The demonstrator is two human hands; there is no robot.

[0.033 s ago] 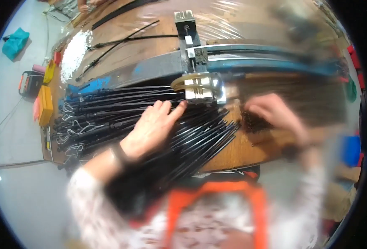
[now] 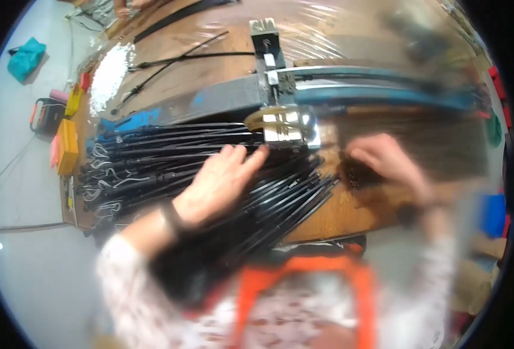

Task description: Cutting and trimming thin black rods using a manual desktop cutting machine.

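Observation:
Many black sheathed cables (image 2: 169, 152) lie in a spread bundle on the left and middle of the bench. Over them is my left hand (image 2: 219, 180), fingers bent down onto a black cable and thumb tip beside a shiny metal clamp block (image 2: 281, 127). Its fingertips are partly hidden. My right hand (image 2: 384, 157) is closed in a pinch to the right of the block, blurred by motion. Whatever it pinches cannot be made out. Beside and behind it lies a bundle of thin brownish rods or wires (image 2: 431, 136), its near ends (image 2: 354, 174) close to my fingers.
Behind the block, a blue and grey metal rail (image 2: 379, 93) crosses the wooden bench (image 2: 309, 218), with a black-topped fixture (image 2: 265, 42) above. White small pieces (image 2: 111, 75) form a heap at the far left. A yellow box (image 2: 67, 147) and a blue box (image 2: 493, 215) flank the bench.
The whole picture has shifted slightly right and down. Neither hand has visibly moved relative to the cables or the clamp block.

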